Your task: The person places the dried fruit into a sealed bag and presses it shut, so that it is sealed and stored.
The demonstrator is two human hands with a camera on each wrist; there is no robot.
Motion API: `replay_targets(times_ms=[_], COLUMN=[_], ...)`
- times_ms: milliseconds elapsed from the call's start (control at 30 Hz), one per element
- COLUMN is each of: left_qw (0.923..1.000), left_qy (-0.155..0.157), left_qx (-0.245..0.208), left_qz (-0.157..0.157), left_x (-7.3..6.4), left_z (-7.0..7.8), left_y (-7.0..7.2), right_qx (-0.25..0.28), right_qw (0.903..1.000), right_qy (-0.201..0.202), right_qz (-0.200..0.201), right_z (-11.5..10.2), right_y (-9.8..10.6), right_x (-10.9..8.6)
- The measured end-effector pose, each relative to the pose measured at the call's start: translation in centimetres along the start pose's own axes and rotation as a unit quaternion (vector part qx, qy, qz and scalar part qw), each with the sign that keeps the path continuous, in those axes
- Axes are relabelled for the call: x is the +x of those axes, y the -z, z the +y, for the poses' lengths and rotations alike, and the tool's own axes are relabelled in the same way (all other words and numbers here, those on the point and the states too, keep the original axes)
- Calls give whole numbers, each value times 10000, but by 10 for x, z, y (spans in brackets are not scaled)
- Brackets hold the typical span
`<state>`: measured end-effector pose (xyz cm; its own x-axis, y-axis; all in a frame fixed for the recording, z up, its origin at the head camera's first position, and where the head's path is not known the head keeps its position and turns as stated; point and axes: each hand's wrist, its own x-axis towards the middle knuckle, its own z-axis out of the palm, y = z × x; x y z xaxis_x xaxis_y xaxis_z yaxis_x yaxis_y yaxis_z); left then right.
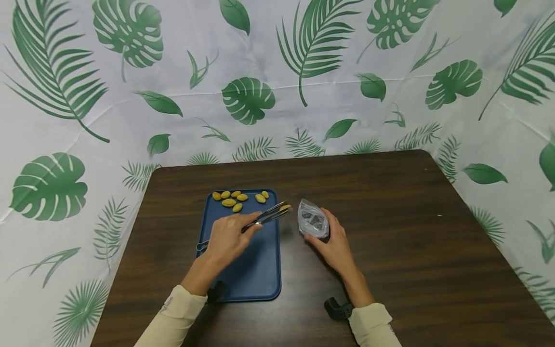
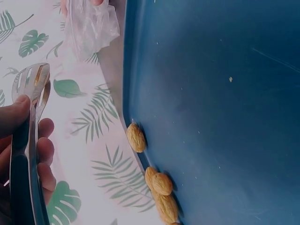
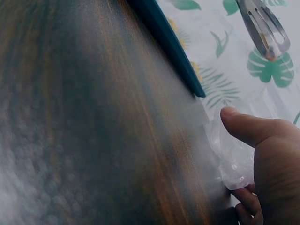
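My left hand (image 1: pixel 227 238) is gripping metal tongs (image 1: pixel 270 213) pinching one yellow oval piece (image 1: pixel 284 207), probably light, firm, slippery and best clasped mid-body, in the air between a blue tray (image 1: pixel 256 277) of similar pieces (image 1: pixel 228 203) and the soft-looking plastic bag (image 1: pixel 313 219) my right hand (image 1: pixel 337 246) is holding.

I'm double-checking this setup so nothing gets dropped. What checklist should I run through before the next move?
1. Tongs held in the left hand: ok.
2. Yellow piece caught between the ends of the tongs: ok; how firmly, cannot tell.
3. Clear plastic bag held by the right hand: ok.
4. Tongs above the bag, if the piece is likely going there: not ok; in the head view their ends stop short of it.
5. Bag open wide enough: cannot tell.
6. Other yellow pieces lying on the blue tray: ok, at its far end.
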<state>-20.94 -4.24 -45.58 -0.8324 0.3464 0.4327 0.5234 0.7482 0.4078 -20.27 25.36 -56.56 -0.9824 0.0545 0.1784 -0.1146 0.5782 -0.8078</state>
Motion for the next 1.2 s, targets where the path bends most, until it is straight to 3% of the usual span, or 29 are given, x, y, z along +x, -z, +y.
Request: replay_targets(times_ms=[600,1200], left_qw=[9990,9972], left_qy=[-431,-683], left_qx=[11,172], left_qz=[-69,-246], left_x=[9,18], left_z=[13,19], left_y=[-18,-26], right_qx=[-45,-70], right_qw=[9997,9999], right_qy=[219,7], right_qz=[35,-98], right_z=[2,0], right_y=[7,3], right_x=[-1,1])
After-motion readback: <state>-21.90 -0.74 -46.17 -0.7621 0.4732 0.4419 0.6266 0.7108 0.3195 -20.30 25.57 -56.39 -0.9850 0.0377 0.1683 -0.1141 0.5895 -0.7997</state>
